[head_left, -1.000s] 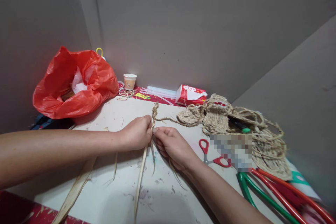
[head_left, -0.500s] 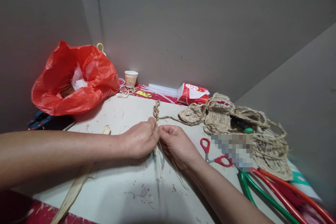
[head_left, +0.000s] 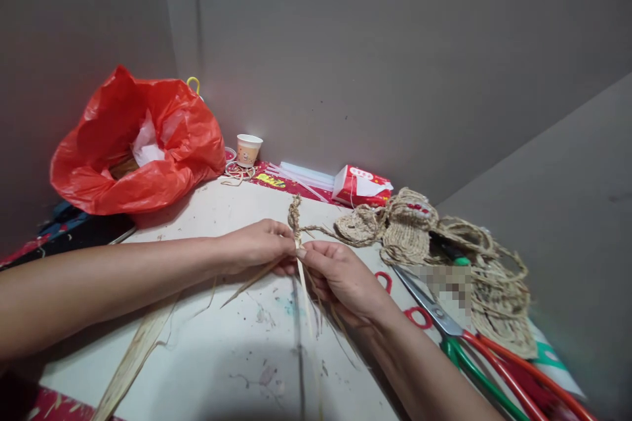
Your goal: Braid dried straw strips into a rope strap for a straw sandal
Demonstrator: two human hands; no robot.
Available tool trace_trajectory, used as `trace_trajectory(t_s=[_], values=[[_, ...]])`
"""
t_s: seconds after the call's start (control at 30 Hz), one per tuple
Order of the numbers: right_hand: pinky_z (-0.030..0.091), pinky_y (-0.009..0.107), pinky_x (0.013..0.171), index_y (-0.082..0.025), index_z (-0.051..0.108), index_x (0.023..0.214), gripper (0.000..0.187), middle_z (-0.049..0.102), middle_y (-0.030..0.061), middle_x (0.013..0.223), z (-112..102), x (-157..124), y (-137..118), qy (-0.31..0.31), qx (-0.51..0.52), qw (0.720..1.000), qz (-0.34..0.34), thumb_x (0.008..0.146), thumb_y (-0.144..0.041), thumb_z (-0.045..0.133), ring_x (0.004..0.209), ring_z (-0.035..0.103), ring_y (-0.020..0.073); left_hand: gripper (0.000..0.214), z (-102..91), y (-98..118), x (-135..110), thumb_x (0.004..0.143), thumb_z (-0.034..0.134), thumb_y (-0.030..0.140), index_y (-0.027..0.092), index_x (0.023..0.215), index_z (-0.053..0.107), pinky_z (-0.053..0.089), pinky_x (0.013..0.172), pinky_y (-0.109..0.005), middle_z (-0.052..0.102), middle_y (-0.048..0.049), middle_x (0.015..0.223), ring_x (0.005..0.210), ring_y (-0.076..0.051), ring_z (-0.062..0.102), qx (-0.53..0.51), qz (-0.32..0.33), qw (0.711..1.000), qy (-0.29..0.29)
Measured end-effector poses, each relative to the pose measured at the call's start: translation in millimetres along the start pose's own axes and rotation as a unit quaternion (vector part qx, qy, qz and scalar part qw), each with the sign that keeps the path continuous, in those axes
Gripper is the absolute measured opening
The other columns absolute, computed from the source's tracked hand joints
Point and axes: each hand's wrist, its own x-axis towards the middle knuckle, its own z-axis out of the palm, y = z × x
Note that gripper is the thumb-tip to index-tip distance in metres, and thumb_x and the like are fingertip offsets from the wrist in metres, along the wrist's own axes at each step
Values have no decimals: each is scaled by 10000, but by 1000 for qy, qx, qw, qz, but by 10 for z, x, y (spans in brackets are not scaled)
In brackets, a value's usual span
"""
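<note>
A short braid of dried plant fibre (head_left: 294, 216) stands up between my two hands at the middle of the table. My left hand (head_left: 264, 245) is closed at its lower left side, and a tan strand (head_left: 247, 287) trails from it toward the lower left. Thumb and fingers of my right hand (head_left: 340, 276) pinch the base of the braid. From that pinch a pale flat strip (head_left: 307, 306) hangs toward me, with thinner loose fibres beside it. A twisted cord (head_left: 318, 229) runs right from the braid to a woven straw piece (head_left: 363, 225).
A red plastic bag (head_left: 187, 151) sits at the left, near a paper cup (head_left: 248, 151). Behind the hands is a tissue pack (head_left: 358, 187). Red-handled scissors (head_left: 419, 317) and large shears (head_left: 447, 319) lie at the right. A long dry leaf strip (head_left: 138, 355) lies front left.
The strands that hung bunched below the hands are now spread apart, one to the left and a pale strip toward me. My left fingers have loosened from a fist; the view has shifted slightly.
</note>
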Motion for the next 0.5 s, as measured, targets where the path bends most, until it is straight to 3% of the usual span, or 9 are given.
trace_trajectory(t_s=[0.07,0.17,0.27,0.37,0.5], values=[[111,200,335,-164,508,558,334,324,-99,366,-15,2,-5,-7,-13,1000,4,662,-411,707,326,183,29,105,43,-29,28,685,472,261,162,697,503,278,400,-198,525,18,557,392,-61,380,-60,-29,996,-52],[105,201,341,-164,520,578,319,321,-101,361,-44,-1,-23,-6,-27,999,17,663,-407,707,332,177,31,143,52,-58,46,686,470,265,170,580,453,146,345,-206,407,52,474,354,-44,234,-36,3,998,-41],[81,210,353,-161,541,602,292,318,-102,354,-71,-4,-41,-9,-41,998,40,662,-391,711,339,165,33,153,7,-80,62,689,462,246,155,576,509,119,347,-217,299,70,445,366,-47,191,-23,22,999,-26],[69,221,369,-150,570,628,271,314,-101,366,-84,-2,-41,-10,-52,997,49,658,-377,715,356,158,36,187,-40,-75,74,693,448,230,134,637,599,112,346,-228,301,66,459,365,-50,194,-17,29,999,-33],[117,218,395,-153,548,612,278,361,-79,439,-97,3,1,-11,-72,997,35,665,-374,709,403,208,46,183,-57,-34,73,710,483,265,143,630,595,125,338,-223,270,79,442,353,-49,185,7,-7,999,-50]])
